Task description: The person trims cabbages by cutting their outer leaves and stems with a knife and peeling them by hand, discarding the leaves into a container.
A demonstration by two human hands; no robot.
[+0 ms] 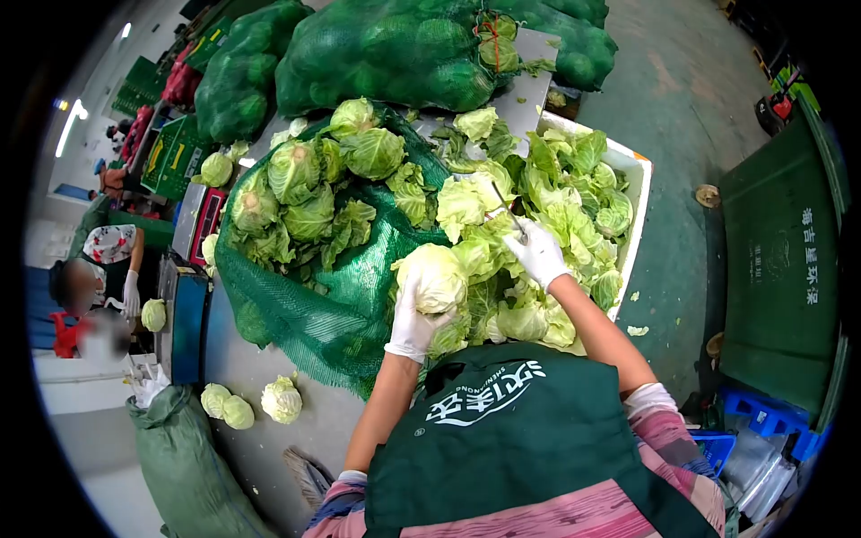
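Observation:
My gloved left hand (414, 325) is wrapped round the side of a pale green cabbage (434, 278), its fingers closed against it. In my gloved right hand (540, 254) is a thin knife (507, 206), its blade pointing up and left; the handle is mostly hidden in the fist. Beneath and right of both hands, loose cabbage leaves (574, 202) heap up in a white foam box (639, 193). An open green mesh bag (332, 318) lies left of the held cabbage, with several whole cabbages (294, 172) in its mouth.
Full green mesh bags (377, 58) line the back. Two small cabbages (226, 405) and a trimmed one (282, 400) lie at lower left near a green sack (184, 457). A co-worker (108, 260) stands at left. A large green bin (780, 260) stands right.

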